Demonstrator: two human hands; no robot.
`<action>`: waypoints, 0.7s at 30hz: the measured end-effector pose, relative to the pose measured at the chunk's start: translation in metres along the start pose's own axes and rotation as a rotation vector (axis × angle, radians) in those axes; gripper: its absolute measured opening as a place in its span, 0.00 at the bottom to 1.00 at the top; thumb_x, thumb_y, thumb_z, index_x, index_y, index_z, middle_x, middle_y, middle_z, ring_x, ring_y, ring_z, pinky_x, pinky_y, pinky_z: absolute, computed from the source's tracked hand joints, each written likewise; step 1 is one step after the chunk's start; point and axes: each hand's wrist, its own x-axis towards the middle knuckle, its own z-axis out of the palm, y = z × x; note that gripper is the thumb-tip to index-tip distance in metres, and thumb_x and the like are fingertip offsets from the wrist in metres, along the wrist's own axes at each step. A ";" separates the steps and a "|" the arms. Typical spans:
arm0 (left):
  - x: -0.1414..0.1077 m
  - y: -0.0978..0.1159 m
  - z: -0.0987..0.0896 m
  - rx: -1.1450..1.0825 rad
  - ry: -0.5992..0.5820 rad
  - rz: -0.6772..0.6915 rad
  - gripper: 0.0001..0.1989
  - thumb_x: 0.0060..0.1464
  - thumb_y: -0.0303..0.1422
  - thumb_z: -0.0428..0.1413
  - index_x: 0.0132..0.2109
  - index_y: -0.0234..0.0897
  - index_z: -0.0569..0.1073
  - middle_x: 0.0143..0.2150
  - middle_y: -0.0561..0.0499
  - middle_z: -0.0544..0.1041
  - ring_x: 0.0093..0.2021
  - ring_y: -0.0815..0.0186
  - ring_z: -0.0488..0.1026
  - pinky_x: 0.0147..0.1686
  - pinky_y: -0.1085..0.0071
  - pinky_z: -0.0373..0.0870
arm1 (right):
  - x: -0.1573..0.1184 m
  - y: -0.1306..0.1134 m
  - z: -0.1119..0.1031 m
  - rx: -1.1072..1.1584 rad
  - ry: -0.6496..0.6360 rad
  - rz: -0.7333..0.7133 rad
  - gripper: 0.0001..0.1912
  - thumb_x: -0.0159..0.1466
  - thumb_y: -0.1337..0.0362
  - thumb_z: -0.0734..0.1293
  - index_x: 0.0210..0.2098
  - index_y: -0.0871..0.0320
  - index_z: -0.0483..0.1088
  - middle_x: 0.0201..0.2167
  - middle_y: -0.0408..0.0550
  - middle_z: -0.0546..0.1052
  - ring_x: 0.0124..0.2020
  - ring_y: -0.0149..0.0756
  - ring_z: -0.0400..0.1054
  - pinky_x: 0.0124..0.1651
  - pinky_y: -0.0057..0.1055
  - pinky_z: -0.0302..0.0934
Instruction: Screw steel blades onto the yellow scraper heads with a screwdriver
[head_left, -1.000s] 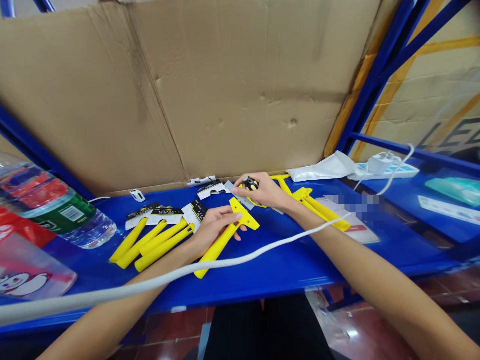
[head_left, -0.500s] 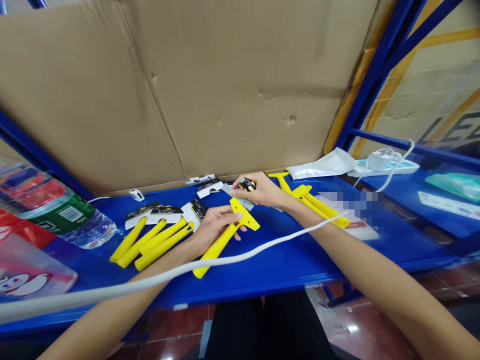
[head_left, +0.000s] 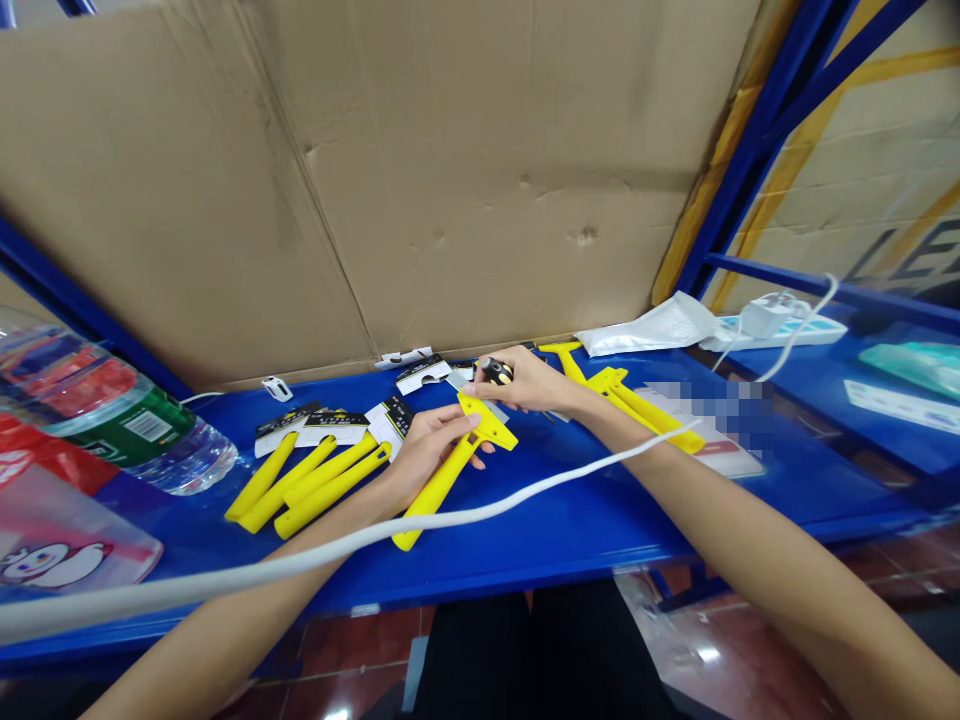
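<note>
The left hand [head_left: 431,455] has a closed grip on a yellow plastic scraper [head_left: 450,470], fingers wrapped across it just below its wide T-shaped head, with the long handle slanting down toward the near edge of the counter [head_left: 525,570]. The right hand [head_left: 529,382] pinches a small black-and-yellow screwdriver handle [head_left: 495,371] between thumb and fingers, directly above the scraper's head and just beyond it; the handle's tip is hidden by the fingers, so any contact with the scraper cannot be seen. A small grey metal blade [head_left: 459,380] lies beside the right hand's fingertips. Four more yellow scraper handles [head_left: 307,485] lie side by side on the counter to the left of the left hand, below a row of black-and-white packaging cards [head_left: 322,428]. Two further yellow scrapers [head_left: 630,405] lie to the right, partly on a printed sheet [head_left: 720,462]. A large water bottle [head_left: 97,405] lies at the counter's left end, and a white plastic bag [head_left: 649,325] sits along the far edge against a cardboard sheet [head_left: 450,170]. A thick white cable [head_left: 375,530] runs across the left forearm [head_left: 247,590].
</note>
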 end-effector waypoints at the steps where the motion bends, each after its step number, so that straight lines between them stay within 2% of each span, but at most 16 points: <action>1: 0.000 0.000 0.000 -0.005 -0.002 0.002 0.17 0.59 0.39 0.70 0.49 0.29 0.84 0.43 0.37 0.85 0.37 0.59 0.83 0.30 0.71 0.81 | 0.000 0.000 0.000 0.007 0.003 0.005 0.23 0.63 0.44 0.77 0.33 0.58 0.74 0.19 0.35 0.70 0.16 0.25 0.61 0.17 0.23 0.54; 9: -0.001 0.007 0.005 -0.026 0.034 -0.011 0.19 0.54 0.39 0.72 0.46 0.28 0.84 0.43 0.36 0.86 0.35 0.59 0.82 0.27 0.70 0.80 | 0.000 -0.002 -0.002 0.029 0.055 0.015 0.23 0.63 0.44 0.77 0.33 0.58 0.75 0.19 0.37 0.72 0.15 0.25 0.60 0.16 0.23 0.54; 14: -0.002 0.008 0.005 -0.035 0.018 -0.026 0.18 0.53 0.39 0.73 0.44 0.28 0.84 0.42 0.36 0.86 0.35 0.59 0.82 0.27 0.70 0.80 | -0.002 -0.003 -0.005 0.016 0.029 0.045 0.22 0.63 0.45 0.76 0.34 0.58 0.75 0.20 0.37 0.72 0.15 0.25 0.59 0.15 0.24 0.53; 21: -0.002 0.009 0.005 -0.026 0.015 -0.035 0.19 0.52 0.39 0.73 0.45 0.28 0.84 0.40 0.37 0.85 0.35 0.59 0.82 0.27 0.70 0.80 | -0.003 -0.004 -0.008 0.002 0.021 0.046 0.22 0.64 0.44 0.76 0.34 0.59 0.75 0.20 0.39 0.73 0.18 0.26 0.61 0.19 0.25 0.54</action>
